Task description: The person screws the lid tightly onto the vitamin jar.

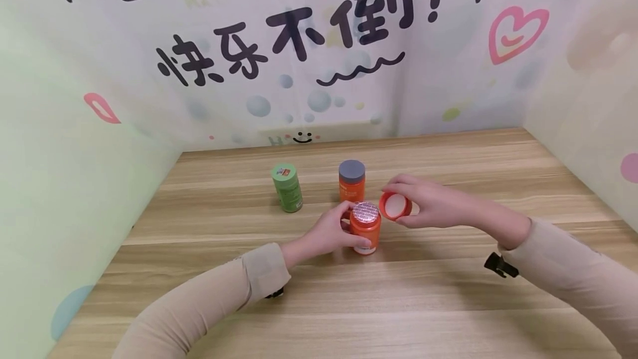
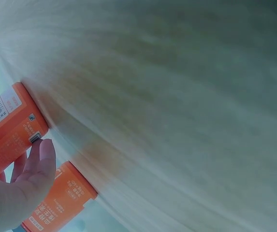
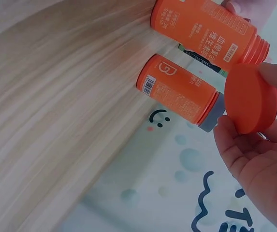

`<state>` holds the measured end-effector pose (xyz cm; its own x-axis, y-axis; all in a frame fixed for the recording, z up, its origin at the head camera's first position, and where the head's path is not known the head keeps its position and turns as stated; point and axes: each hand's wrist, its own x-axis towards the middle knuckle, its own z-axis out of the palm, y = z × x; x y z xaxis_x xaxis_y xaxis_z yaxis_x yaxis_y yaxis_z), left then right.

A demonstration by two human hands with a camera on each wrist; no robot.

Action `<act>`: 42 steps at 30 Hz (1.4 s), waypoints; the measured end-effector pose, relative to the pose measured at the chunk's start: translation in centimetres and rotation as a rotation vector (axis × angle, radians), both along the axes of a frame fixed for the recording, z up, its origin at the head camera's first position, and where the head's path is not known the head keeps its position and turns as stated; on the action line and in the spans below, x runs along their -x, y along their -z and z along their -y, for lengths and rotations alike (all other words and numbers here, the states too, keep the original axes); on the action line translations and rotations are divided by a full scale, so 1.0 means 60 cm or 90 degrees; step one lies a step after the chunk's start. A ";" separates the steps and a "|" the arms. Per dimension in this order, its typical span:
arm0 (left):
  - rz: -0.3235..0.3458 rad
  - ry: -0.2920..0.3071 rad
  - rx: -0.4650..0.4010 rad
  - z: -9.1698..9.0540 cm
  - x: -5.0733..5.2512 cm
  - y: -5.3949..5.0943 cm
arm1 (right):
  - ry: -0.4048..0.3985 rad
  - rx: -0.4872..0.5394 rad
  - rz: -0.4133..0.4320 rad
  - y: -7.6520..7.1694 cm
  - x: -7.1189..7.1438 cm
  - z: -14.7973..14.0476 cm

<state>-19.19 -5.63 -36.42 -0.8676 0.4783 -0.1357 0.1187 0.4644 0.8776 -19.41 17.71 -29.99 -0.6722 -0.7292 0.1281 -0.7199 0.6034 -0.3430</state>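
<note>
My left hand grips an orange bottle that stands upright on the table, its mouth covered by a printed foil seal. Just right of it, my right hand pinches the orange screw cap by its rim, with the white liner turned toward the head camera. Cap and bottle are apart. In the right wrist view the cap shows its smooth outer side, and the threaded neck of the held bottle is bare. The left wrist view shows curled left fingers against the bottle.
Behind the held bottle stands a second orange bottle with a grey lid. A green canister stands farther left. The wooden table meets a printed cloth backdrop at the back and sides.
</note>
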 end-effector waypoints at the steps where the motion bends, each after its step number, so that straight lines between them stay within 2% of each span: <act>1: -0.001 0.001 0.000 0.000 0.000 0.000 | -0.007 -0.003 -0.007 -0.001 0.001 0.002; 15: -0.006 0.004 -0.014 0.001 0.001 0.003 | -0.021 -0.007 -0.015 -0.012 0.000 0.020; 28: -0.015 0.004 -0.015 0.002 0.001 0.004 | -0.055 0.067 0.037 -0.017 0.000 0.039; 35: -0.015 0.014 -0.017 0.004 0.000 0.003 | -0.109 0.033 -0.004 -0.024 0.006 0.050; 42: -0.026 0.017 -0.012 0.004 -0.001 0.003 | -0.158 -0.003 -0.081 -0.019 0.012 0.056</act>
